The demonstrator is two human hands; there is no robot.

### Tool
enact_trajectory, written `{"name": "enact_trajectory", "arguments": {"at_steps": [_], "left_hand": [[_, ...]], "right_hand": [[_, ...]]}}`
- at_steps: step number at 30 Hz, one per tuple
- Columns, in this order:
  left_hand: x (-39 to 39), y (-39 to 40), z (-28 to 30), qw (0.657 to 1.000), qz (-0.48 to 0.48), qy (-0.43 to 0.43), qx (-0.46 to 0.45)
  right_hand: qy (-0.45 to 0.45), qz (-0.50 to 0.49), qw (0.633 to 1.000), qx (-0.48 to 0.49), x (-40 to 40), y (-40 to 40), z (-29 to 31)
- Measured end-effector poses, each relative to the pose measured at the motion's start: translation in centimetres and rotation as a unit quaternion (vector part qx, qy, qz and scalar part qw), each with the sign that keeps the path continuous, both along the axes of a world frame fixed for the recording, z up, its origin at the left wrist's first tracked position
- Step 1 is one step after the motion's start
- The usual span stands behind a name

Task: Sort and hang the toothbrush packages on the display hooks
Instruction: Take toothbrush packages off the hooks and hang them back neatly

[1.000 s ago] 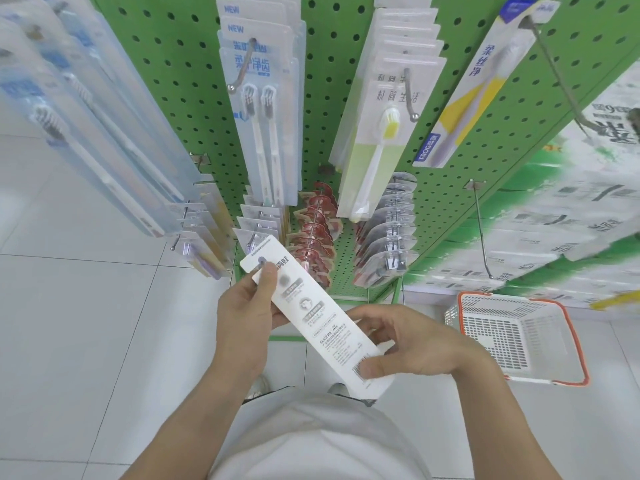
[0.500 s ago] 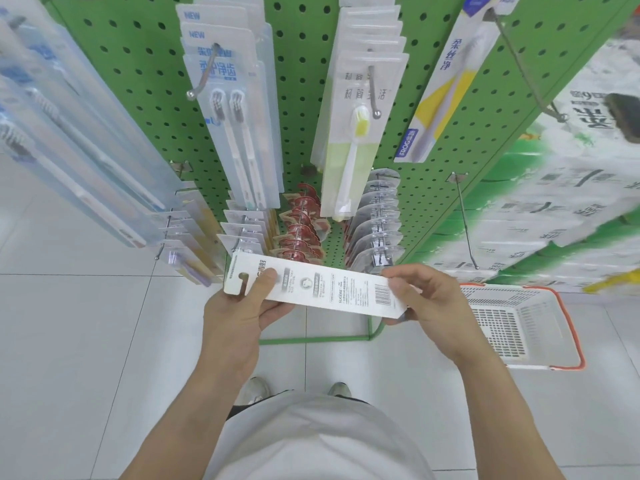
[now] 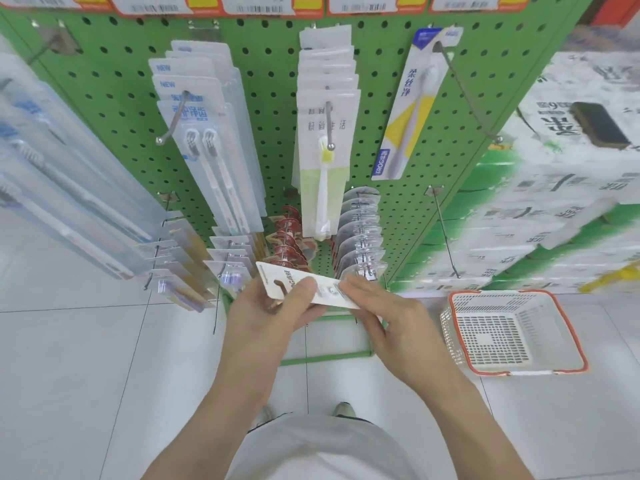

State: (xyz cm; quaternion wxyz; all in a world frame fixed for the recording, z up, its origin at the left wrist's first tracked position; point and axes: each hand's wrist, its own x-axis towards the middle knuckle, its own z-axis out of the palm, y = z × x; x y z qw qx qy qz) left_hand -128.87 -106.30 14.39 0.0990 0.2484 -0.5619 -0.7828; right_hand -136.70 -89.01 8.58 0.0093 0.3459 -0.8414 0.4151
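Both hands hold one white toothbrush package [image 3: 277, 280] flat in front of the green pegboard [image 3: 270, 109]. My left hand [image 3: 273, 306] grips its hang-hole end, thumb on top. My right hand [image 3: 381, 313] covers and grips the other end. Several packages hang above: twin clear-blue brushes [image 3: 207, 143], white-and-green packs [image 3: 325, 133], and a single yellow-and-blue pack [image 3: 412, 102]. An empty long hook [image 3: 446, 233] sticks out at the lower right of the board, and another hook [image 3: 467, 95] carries the yellow pack.
A white basket with an orange rim [image 3: 568, 327] stands empty on the tiled floor at the right. Stacked paper-goods packs [image 3: 554, 209] fill the right side. Low hooks hold small red packs [image 3: 291, 237] and clear blister packs [image 3: 360, 233]. Blurred packages [image 3: 62, 188] hang left.
My right hand slid along the package toward my left hand, now covering most of it. The package sits closer to the board, and the view tilted up to the price tags.
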Motion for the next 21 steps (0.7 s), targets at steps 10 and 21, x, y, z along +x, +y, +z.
{"name": "enact_trajectory", "arguments": {"at_steps": [10, 21], "left_hand": [[-4.1, 2.0, 2.0, 0.965, -0.131, 0.158, -0.161], [-8.1, 5.1, 6.5, 0.948, -0.153, 0.226, -0.162]], "right_hand": [[-0.263, 0.021, 0.939, -0.220, -0.9, 2.9, 3.4], [-0.283, -0.026, 0.862, -0.420, -1.9, 3.2, 5.9]]}}
